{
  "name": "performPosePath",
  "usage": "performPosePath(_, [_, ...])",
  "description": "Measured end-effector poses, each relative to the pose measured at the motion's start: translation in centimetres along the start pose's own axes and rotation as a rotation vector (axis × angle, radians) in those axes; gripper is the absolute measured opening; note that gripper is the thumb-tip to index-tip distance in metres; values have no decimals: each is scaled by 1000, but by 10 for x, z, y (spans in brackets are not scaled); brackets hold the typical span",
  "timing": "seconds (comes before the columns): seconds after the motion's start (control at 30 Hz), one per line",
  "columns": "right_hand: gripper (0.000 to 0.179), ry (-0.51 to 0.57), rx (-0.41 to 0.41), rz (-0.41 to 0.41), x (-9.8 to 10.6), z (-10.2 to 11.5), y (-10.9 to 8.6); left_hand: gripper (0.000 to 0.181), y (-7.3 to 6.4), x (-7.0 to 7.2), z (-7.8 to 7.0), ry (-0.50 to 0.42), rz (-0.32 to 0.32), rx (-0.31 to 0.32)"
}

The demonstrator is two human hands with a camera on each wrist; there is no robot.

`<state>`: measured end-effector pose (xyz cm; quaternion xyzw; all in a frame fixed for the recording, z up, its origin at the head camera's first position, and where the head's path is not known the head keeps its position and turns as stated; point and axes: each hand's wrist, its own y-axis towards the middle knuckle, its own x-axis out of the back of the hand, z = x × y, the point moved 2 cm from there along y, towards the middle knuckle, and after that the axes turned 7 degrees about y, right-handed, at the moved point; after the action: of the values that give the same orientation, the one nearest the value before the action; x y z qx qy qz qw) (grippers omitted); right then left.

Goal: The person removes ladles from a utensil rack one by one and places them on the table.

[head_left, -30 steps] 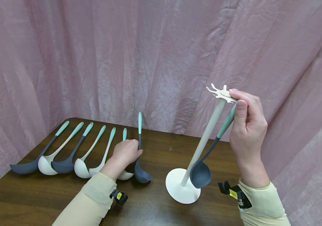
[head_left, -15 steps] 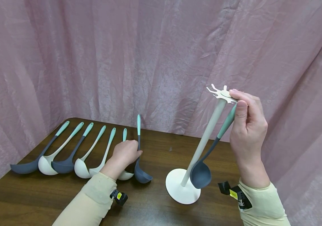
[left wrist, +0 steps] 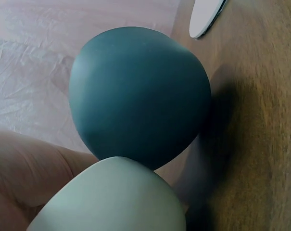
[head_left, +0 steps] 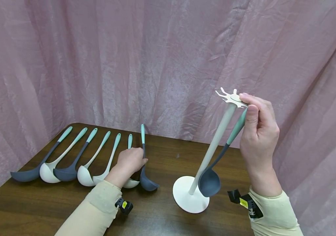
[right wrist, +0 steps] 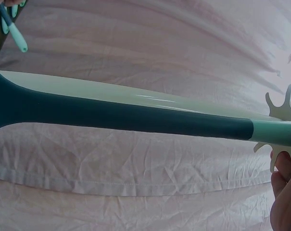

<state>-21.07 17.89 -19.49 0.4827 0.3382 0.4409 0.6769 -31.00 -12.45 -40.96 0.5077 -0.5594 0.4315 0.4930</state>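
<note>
In the head view my left hand point(head_left: 131, 160) grips the thin stem of a dark grey ladle point(head_left: 148, 182) with a mint handle, at the right end of a row of ladles. Its bowl is close over the table. In the left wrist view the dark bowl point(left wrist: 140, 96) overlaps a white ladle's bowl point(left wrist: 116, 197). My right hand point(head_left: 259, 131) is at the top of a white utensil stand point(head_left: 215, 144), fingertips on its hooked disc point(head_left: 233, 97). Thumb and fingers pinch the mint handle end of another dark ladle point(head_left: 209, 182), which hangs slanted beside the pole.
Left of my left hand, several white and dark grey ladles point(head_left: 85, 175) with mint handles lie side by side on the brown wooden table point(head_left: 156, 213). The stand's round white base point(head_left: 182, 196) sits right of the middle. Pink curtains point(head_left: 168, 65) surround the table's back and sides.
The handle end of the ladle in my left hand has dropped and swung slightly left; the hand has shifted down a little with it. My right hand and the stand look unchanged.
</note>
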Motion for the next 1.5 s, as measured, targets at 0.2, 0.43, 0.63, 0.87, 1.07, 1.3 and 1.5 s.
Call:
performPosePath(0.2, [28, 1, 0, 4, 1, -2, -1, 43, -1, -2, 1, 10, 1, -4])
performPosePath(0.43, [30, 0, 2, 9, 2, -2, 0, 40, 0, -3, 2, 11, 6, -4])
performPosePath(0.63, [30, 2, 4, 6, 1, 0, 0, 38, 1, -5, 3, 16, 26, 3])
performPosePath(0.87, [32, 14, 3, -3, 1, -1, -1, 39, -2, -4, 2, 18, 36, 1])
performPosePath(1.07, [31, 13, 5, -5, 2, -2, -1, 39, -1, -5, 2, 18, 57, -1])
performPosePath(1.3, [30, 7, 6, -6, 1, -1, -1, 39, -2, -5, 3, 20, 75, -11])
performPosePath(1.5, [29, 1, 5, -7, 1, -2, -1, 41, -1, -7, 3, 13, 93, -13])
